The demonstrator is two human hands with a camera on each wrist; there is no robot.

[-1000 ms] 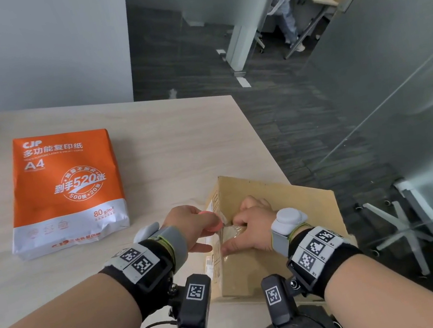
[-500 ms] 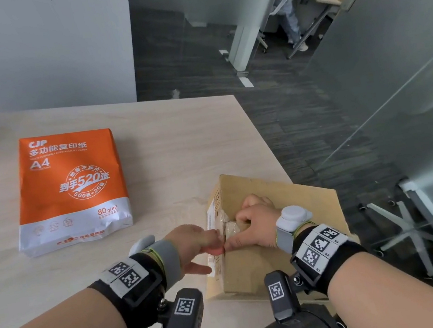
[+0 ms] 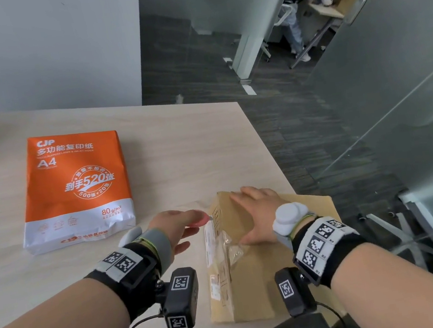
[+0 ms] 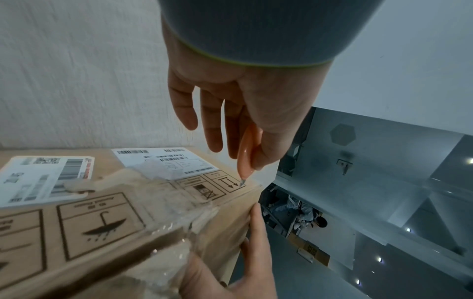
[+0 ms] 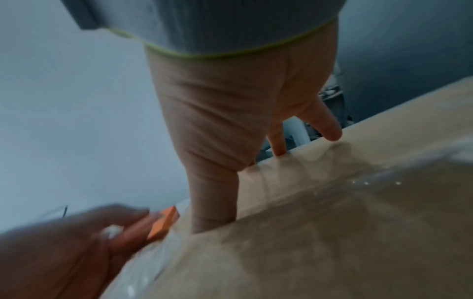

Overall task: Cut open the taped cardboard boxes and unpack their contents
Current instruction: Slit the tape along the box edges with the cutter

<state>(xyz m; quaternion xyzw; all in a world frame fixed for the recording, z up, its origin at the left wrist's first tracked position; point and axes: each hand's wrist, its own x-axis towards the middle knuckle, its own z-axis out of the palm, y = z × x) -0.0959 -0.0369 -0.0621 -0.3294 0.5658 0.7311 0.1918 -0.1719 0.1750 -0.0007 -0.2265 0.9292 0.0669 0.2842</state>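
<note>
Cardboard box (image 3: 268, 263) sits at the worktop (image 3: 180, 155) edge. Left hand (image 4: 256, 113) pinches the pink cutter (image 4: 247, 149), tip on the tape. Right hand (image 3: 257, 214) presses flat. Slice slowly, away from fingers (image 3: 243, 196).

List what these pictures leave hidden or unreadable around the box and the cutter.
- Contents of the cardboard box: flaps closed, every view.
- Text on the shipping labels: blurred, left wrist view.
- Blade of the pink cutter: tiny; cutter mostly covered by the left hand, head view.
- Right hand: motion-blurred, right wrist view.
</note>
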